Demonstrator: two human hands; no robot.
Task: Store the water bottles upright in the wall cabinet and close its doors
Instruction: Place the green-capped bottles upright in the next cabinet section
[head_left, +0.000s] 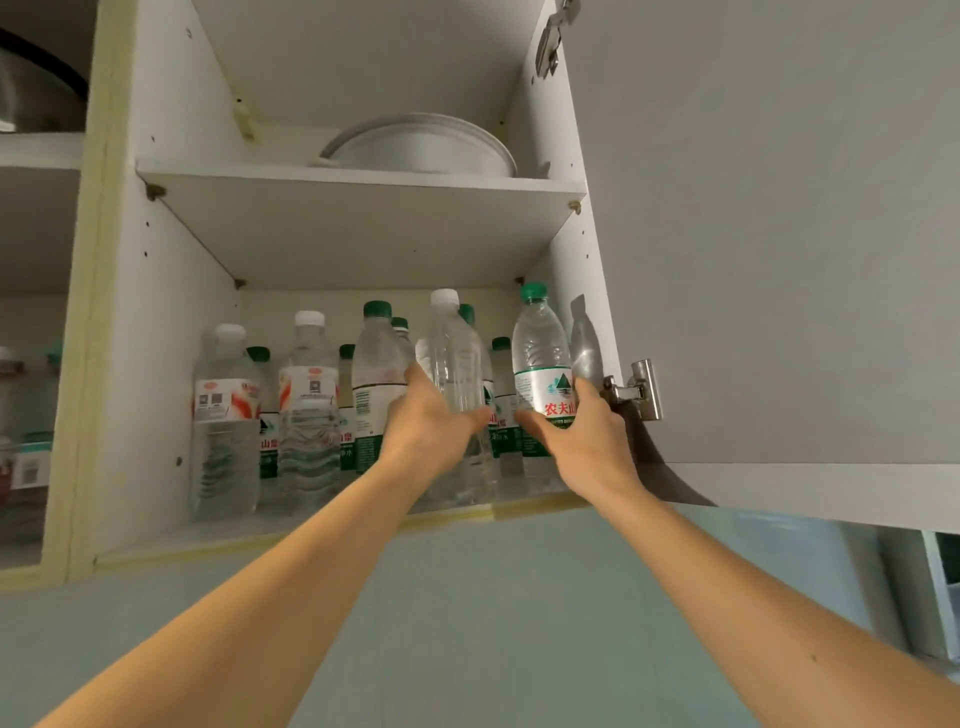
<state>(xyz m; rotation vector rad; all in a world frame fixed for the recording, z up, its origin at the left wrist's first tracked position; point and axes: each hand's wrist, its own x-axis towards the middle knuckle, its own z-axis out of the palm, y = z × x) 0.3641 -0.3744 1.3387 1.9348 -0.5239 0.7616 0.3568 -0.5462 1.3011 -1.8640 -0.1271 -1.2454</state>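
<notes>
The white wall cabinet (358, 228) stands open. Several water bottles stand upright on its bottom shelf (218, 540). My left hand (428, 421) grips a clear, label-free bottle with a white cap (454, 358) at the shelf's front. My right hand (579, 434) grips a green-capped bottle with a green and white label (540, 353) by the right wall. Two white-capped bottles with red labels (226, 410) stand at the left, green-capped ones behind.
The right cabinet door (779, 234) hangs open on metal hinges (641, 389) close beside my right hand. A white bowl (421, 148) sits on the upper shelf. An open neighbouring compartment (26, 415) lies to the left. Pale blue wall runs below the cabinet.
</notes>
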